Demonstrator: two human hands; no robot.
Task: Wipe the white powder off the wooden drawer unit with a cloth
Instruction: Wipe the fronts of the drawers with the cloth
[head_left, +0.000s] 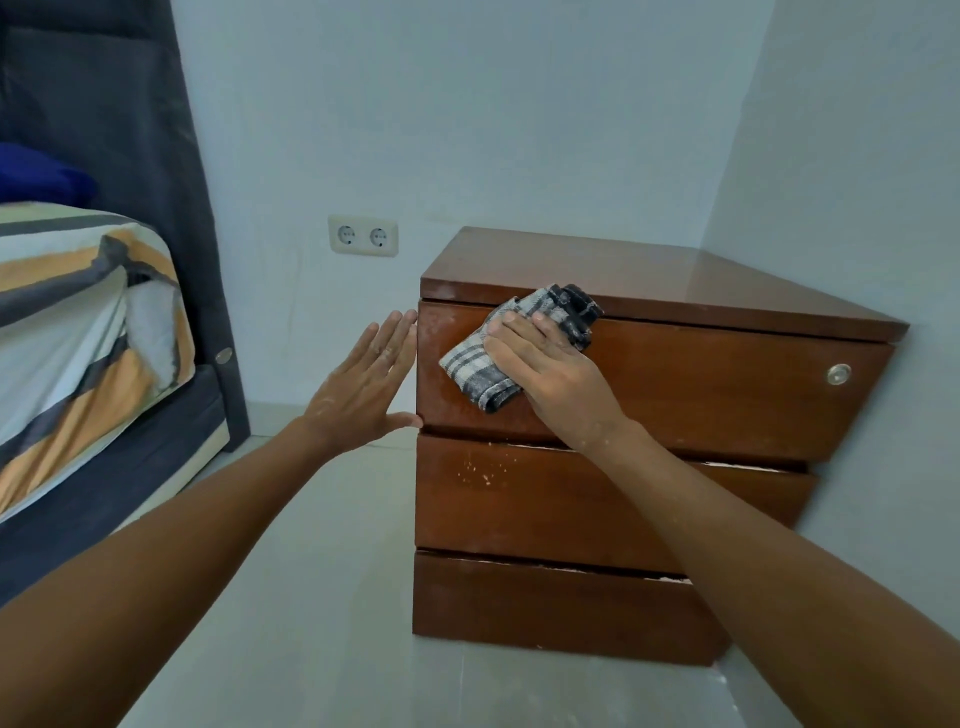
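Against the top drawer front of the wooden drawer unit (649, 395), your right hand (550, 374) presses the checked cloth (498, 348), fingers curled over it; your left hand (363, 379) lies flat, released, at the unit's left edge; powder specks (478, 467) dot the middle drawer; left of the unit sit a wall socket (362, 235) and a bed (88, 332).

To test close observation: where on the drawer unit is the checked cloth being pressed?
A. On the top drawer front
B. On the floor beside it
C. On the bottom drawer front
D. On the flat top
A: the right hand presses the checked cloth against the top drawer front, just under the unit's top edge.
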